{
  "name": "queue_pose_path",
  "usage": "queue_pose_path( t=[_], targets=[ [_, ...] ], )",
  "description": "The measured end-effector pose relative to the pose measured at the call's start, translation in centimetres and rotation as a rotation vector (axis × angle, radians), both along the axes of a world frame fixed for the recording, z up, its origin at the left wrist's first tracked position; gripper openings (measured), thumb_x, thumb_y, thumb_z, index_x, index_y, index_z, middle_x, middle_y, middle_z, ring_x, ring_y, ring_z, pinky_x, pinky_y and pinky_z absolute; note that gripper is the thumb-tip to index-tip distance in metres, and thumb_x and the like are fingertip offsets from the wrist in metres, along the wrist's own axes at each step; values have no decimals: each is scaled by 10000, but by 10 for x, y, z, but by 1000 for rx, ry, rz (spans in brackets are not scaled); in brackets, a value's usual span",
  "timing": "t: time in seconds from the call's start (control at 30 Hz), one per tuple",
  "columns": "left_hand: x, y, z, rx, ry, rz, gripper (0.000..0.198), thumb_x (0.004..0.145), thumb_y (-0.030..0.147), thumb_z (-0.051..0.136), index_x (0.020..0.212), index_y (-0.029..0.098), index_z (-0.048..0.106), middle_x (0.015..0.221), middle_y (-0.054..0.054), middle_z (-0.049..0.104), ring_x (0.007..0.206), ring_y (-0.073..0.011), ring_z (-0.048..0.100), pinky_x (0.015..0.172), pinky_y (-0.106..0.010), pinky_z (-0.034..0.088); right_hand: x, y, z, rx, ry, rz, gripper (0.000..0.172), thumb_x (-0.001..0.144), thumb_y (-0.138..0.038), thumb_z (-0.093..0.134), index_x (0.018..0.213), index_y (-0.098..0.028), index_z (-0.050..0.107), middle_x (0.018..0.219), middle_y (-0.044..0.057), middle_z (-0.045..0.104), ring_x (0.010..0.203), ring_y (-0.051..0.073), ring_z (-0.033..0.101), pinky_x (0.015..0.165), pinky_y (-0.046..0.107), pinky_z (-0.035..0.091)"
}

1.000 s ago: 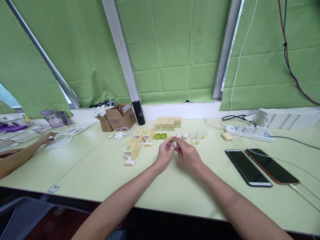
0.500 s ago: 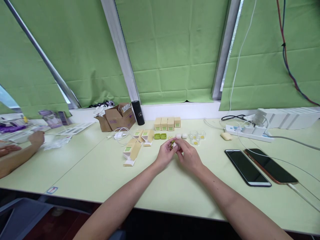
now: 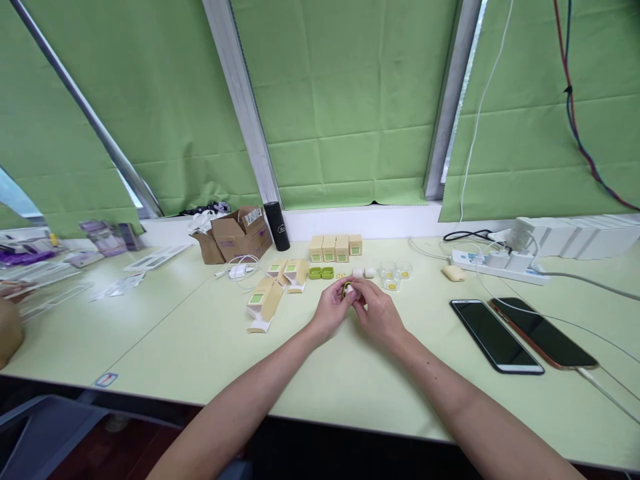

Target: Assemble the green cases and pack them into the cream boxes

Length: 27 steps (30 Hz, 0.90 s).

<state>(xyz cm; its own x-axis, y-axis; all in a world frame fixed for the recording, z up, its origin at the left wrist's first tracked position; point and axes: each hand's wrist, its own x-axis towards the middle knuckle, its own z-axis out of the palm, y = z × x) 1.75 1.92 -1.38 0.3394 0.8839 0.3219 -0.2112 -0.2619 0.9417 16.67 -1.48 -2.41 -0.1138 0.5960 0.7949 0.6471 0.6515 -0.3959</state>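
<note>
My left hand (image 3: 330, 308) is closed round a small green-rimmed piece (image 3: 346, 287) with something white in it; its exact kind is too small to tell. Against it, my right hand (image 3: 377, 312) has its fingertips pinched together, partly hiding the white part. Just beyond my hands stand two white cylinders (image 3: 363, 273), with tiny yellow bits (image 3: 341, 275) beside them. Two green square cups (image 3: 321, 273) lie to their left. Several clear cups with yellow centres (image 3: 391, 283) sit to the right.
Small tan boxes (image 3: 329, 249) stand in a row behind; opened ones (image 3: 265, 298) lie left. A cardboard box (image 3: 235, 235) and black bottle (image 3: 277, 227) are farther back. Two phones (image 3: 493, 333), cables and a power strip (image 3: 495, 263) occupy the right. A co-worker's arm (image 3: 7, 330) is far left.
My hands stay almost in the same place, still on the small piece. The co-worker's arm at the far left has drawn back toward the left edge.
</note>
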Motion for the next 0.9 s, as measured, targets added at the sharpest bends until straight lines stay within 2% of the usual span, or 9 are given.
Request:
queue_pose_path(
  t=[0.23, 0.73, 0.9],
  targets=[
    [0, -1, 0, 5, -5, -13, 508, 854, 405, 799, 1270, 150, 658, 1311, -157, 696, 1211, -266, 660, 1034, -407, 552, -1, 1, -1, 12, -7, -15, 370, 934, -84, 522, 1266, -208, 626, 1282, 143, 708, 1181, 280, 698, 906, 435, 638],
    [2, -2, 1, -14, 5, -2, 507, 853, 395, 794, 1266, 137, 653, 1271, -157, 704, 1155, -249, 678, 1001, -394, 565, -1, 2, 0, -17, -19, -27, 398, 900, -61, 509, 1250, -196, 642, 1278, 159, 701, 1152, 292, 703, 884, 444, 642],
    [1, 0, 1, 5, -7, 9, 549, 836, 422, 810, 1286, 149, 654, 1255, -149, 720, 1160, -251, 680, 1020, -394, 556, 0, -1, 4, -41, 3, 21, 482, 893, -62, 511, 1339, -222, 598, 1289, 142, 687, 1167, 286, 684, 934, 468, 625]
  ],
)
